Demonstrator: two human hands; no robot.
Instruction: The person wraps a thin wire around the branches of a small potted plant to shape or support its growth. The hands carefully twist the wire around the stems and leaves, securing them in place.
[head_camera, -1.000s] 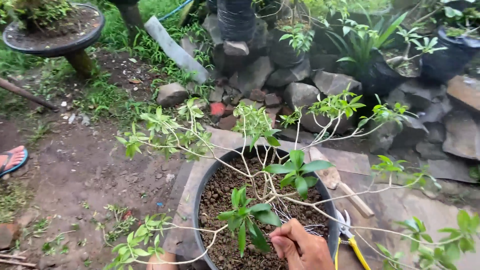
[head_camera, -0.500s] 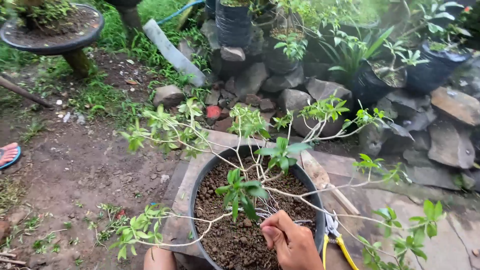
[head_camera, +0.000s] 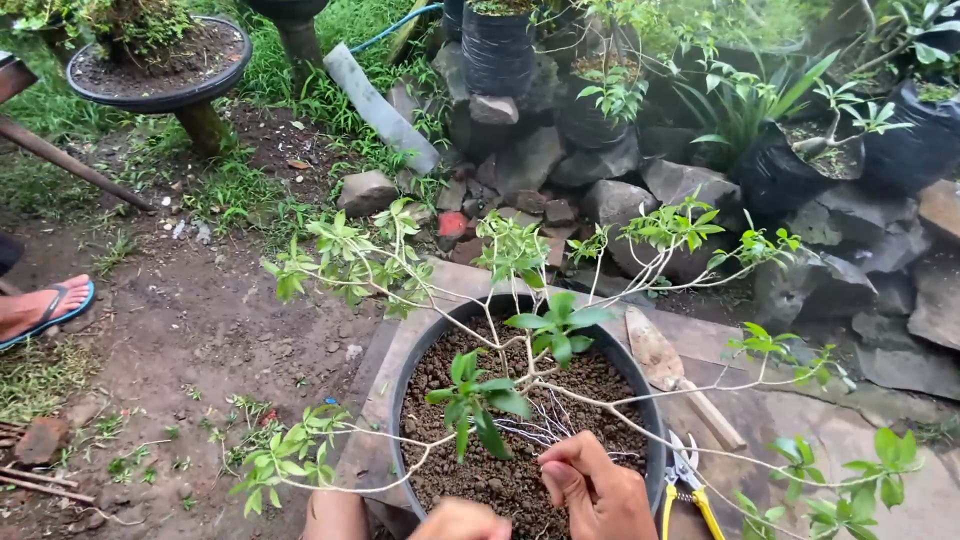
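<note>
While the black round pot (head_camera: 420, 350) sits at the lower middle of the frame on a flat wooden board (head_camera: 445, 280), the right hand (head_camera: 595, 490) rests on the dark soil at the pot's lower right, fingers curled shut around the base of the small tree (head_camera: 530, 395), where thin pale wires bunch just above the knuckles. Bare thin branches with light green leaves spread from that point toward the left, top and right of the frame, well past the pot rim. Only a part of the left hand (head_camera: 460, 520) shows at the bottom edge, just below the soil and close to the right hand; whether it grips anything cannot be told. Yellow-handled pliers (head_camera: 685, 490) lie just right of the pot, near the right hand, and a trowel (head_camera: 665, 365) lies above them on the board.
</note>
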